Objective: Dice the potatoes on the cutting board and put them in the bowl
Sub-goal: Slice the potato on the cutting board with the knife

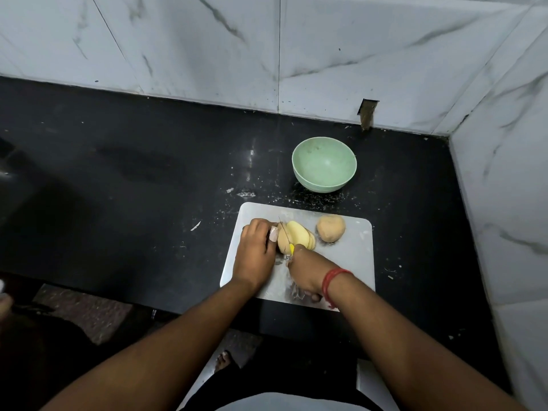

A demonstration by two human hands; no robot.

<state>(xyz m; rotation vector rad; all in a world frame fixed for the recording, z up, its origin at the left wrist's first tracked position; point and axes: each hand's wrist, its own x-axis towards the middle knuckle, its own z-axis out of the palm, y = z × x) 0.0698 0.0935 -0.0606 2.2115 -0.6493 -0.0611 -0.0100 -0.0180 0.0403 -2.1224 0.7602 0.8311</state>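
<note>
Grey cutting board [350, 262] lies on black counter [148, 179] | half-sliced potato [292, 237] is gripped by left hand [256, 256], slices fanned rightward | knife [289, 247] is held in right hand [308, 272], blade in potato | whole potato [331, 228] sits at board's far right | green bowl [324, 164] stands beyond board.

Dim, cool light from above; marble wall [267, 40] brightest, black counter [118, 173] underexposed with small specular glints. Wide-angle bowing at edges. Left edge dark and blurred; right hand [305, 274] slightly motion-smeared.
</note>
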